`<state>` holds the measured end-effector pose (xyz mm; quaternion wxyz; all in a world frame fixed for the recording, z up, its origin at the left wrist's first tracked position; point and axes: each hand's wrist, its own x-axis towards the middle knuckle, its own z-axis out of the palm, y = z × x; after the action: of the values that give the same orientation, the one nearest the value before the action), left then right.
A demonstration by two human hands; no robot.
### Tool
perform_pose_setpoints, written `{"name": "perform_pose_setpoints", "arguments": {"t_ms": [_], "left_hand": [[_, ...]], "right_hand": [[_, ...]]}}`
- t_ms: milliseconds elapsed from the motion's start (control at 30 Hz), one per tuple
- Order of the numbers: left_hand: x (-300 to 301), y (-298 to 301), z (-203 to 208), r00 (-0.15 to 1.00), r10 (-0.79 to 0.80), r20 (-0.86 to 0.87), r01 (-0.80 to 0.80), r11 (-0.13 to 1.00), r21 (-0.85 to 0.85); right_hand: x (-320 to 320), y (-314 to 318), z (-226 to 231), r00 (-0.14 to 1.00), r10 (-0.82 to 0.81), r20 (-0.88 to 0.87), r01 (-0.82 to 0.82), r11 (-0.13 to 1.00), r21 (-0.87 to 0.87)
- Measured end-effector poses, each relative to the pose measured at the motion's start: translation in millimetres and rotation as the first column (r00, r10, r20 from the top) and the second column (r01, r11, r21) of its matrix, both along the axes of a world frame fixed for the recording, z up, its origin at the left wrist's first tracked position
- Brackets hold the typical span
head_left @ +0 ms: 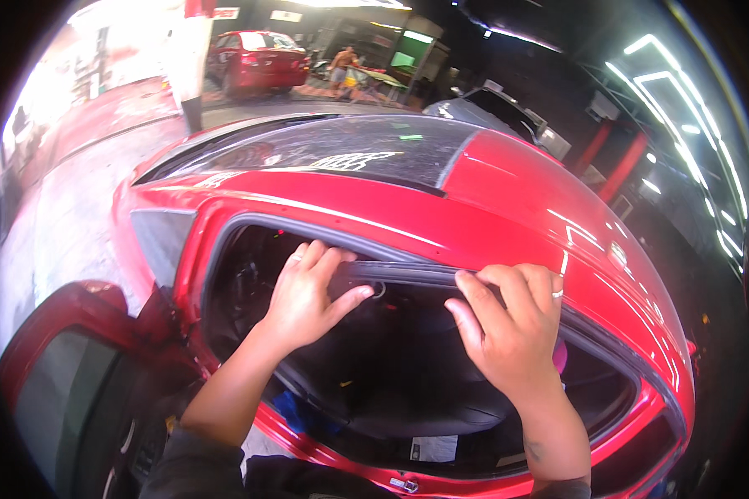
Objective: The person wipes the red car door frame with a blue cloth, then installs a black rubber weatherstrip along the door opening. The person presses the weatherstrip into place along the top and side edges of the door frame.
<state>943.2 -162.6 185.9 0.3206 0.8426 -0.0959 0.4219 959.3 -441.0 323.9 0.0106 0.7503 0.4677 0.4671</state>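
Note:
Along the top of the red car's (374, 214) open doorway runs a black rubber door seal (416, 273). Its middle stretch hangs slightly below the roof edge. My left hand (301, 301) curls its fingers over the seal's left part, with the thumb apart and pointing right. Farther right, my right hand (512, 323) grips the seal between bent fingers and thumb. Both hands wear a ring. Below them, the dark seat (424, 391) shows through the doorway, with a white paper (434, 449) lower down.
The open car door (79, 399) stands at my lower left. A dark windshield (308, 154) lies ahead of the roof. Farther off are another red car (262, 62), a person (341, 66) near a table, a grey covered car (483, 108) and red posts (624, 169).

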Motion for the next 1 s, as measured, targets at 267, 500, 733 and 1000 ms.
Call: {"name": "perform_pose_setpoints", "arguments": {"t_ms": [267,500,733,1000], "left_hand": [[-17.9,25.8,-58.0,0.984,0.145,-0.104,-0.164,0.967,-0.195],[-42.3,103.3,-66.6,0.906,0.369,0.209,-0.38,0.925,0.017],[-32.1,168.1,-25.4,0.951,0.212,0.224,-0.208,0.977,-0.041],[-45.8,203.6,-2.7,0.945,-0.286,0.157,0.284,0.958,0.035]], "right_hand": [[6.0,7.2,-11.8,1.0,-0.003,0.004,0.003,0.998,0.058],[6.5,2.4,-19.8,0.992,-0.114,0.045,0.113,0.993,0.013],[2.5,21.4,-22.7,0.989,-0.134,0.063,0.127,0.986,0.106],[-8.5,27.5,-16.4,0.981,-0.192,0.039,0.186,0.973,0.135]]}}
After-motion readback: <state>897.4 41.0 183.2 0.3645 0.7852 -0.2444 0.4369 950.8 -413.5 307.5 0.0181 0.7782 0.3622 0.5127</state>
